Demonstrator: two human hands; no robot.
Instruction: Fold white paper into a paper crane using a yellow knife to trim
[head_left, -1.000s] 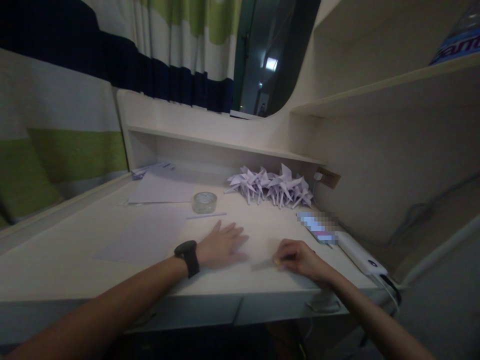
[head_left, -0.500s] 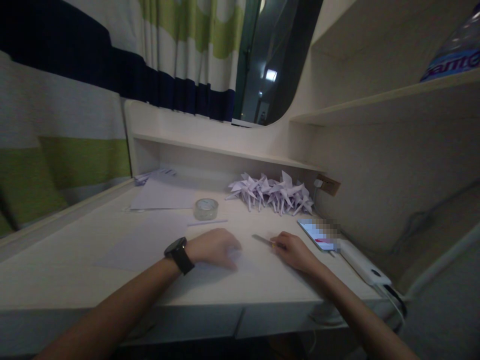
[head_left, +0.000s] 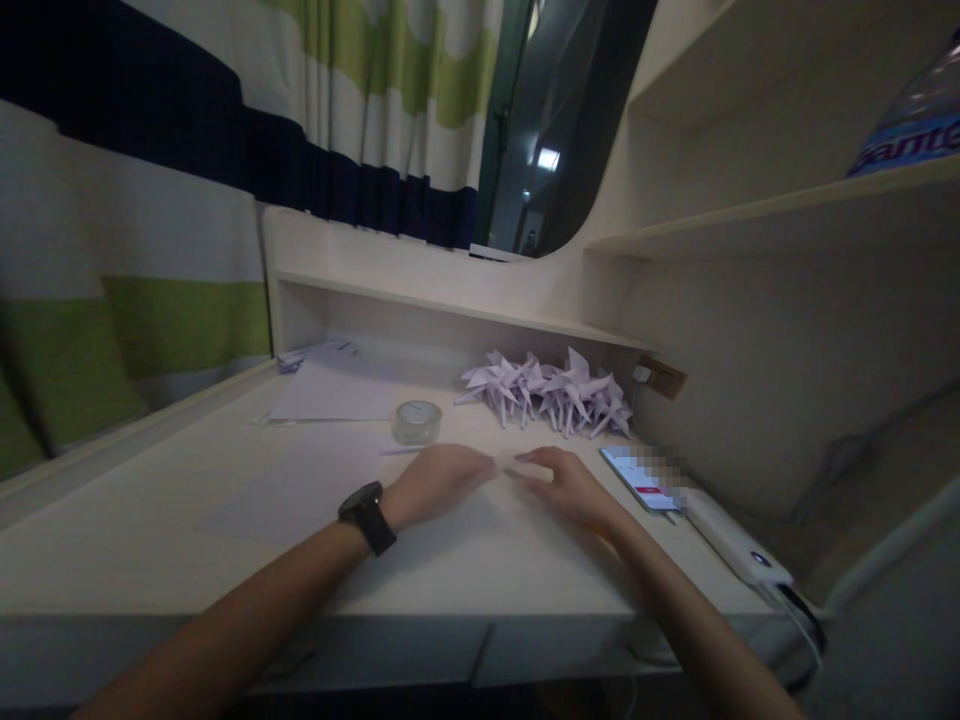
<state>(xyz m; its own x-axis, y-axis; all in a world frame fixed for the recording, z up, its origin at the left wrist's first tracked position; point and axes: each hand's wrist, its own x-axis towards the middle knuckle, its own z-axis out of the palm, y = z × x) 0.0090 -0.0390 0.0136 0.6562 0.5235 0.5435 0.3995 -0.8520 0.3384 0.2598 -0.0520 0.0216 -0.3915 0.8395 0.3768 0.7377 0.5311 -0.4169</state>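
Observation:
My left hand [head_left: 439, 478], with a black watch [head_left: 367, 515] on its wrist, lies palm down on a pale sheet of paper [head_left: 465, 520] in the middle of the white desk [head_left: 150, 540]. Just to the right, my right hand [head_left: 568, 486] reaches in with its fingers pointing at the left hand. A thin tool [head_left: 511, 471] sticks out from under those fingers, and its tip lies between the two hands, close to the left fingertips. The picture is dim and slightly blurred.
A tape roll [head_left: 417, 421] stands behind my left hand, and a heap of folded paper cranes [head_left: 551, 392] fills the back right. A lit phone [head_left: 637, 475] and a white power bank [head_left: 731, 545] lie on the right. Loose sheets [head_left: 330, 392] lie at the back left. A bottle [head_left: 911, 120] stands on the upper shelf.
My right hand has moved up and to the left with the thin tool, from the desk's front towards my left hand. The left hand shifted slightly forward; the view rose a little.

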